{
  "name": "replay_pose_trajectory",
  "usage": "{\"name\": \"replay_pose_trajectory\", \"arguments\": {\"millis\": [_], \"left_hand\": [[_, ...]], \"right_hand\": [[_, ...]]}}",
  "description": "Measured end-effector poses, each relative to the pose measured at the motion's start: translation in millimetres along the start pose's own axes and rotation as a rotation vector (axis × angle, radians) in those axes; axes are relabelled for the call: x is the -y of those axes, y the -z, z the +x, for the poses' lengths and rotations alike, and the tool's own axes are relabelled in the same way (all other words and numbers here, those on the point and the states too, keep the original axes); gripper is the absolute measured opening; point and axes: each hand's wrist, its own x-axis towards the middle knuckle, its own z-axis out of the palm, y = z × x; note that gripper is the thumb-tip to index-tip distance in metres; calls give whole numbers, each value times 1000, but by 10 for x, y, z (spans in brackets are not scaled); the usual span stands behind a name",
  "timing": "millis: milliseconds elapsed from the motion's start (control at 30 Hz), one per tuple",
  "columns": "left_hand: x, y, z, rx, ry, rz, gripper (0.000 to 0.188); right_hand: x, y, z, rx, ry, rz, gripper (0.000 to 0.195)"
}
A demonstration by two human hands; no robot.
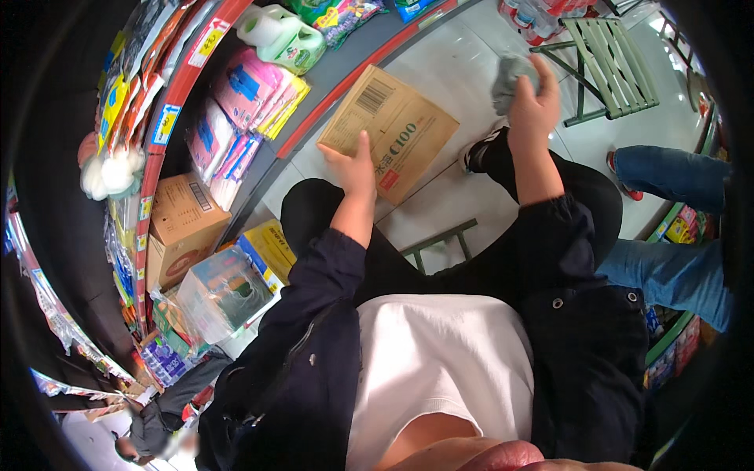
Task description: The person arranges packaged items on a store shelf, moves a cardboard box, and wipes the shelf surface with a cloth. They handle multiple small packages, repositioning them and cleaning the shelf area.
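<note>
A brown cardboard carton, printed with writing and a barcode, rests on the tiled floor beside the shelf's red edge. My left hand lies at its near left part, thumb and forefinger spread, with nothing held between them. To the right of the carton, my right hand is raised and grips a crumpled grey cloth. The cloth does not touch the carton. Between my knees, part of a green metal frame shows.
A green folding stool stands at the upper right, near wrapped bottles. Packaged goods and a detergent jug line the left shelf. A clear plastic bin sits at lower left. Another person's jeans-clad legs are at right.
</note>
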Motion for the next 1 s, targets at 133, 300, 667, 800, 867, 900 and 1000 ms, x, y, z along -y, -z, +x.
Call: {"name": "replay_pose_trajectory", "arguments": {"millis": [133,300,667,800,867,900,1000], "left_hand": [[-317,-124,0,-68,-7,366,92],[-348,-35,378,74,-119,629,96],[-420,-18,664,164,-228,770,82],[-333,25,714,168,-225,792,87],[-337,23,683,158,-195,777,87],[-363,9,680,148,-200,774,86],[-455,-41,637,146,-164,755,83]], "right_hand": [[-748,-231,110,301,21,-179,41],[-1007,-525,-357,744,-74,-238,48],[-2494,-617,-677,448,-677,203,45],[-2430,-652,-571,441,-787,-59,49],[-1657,-809,-327,454,-773,-52,50],[-1441,-916,-251,465,-629,-5,49],[-1033,-1139,-40,567,-266,77,46]]}}
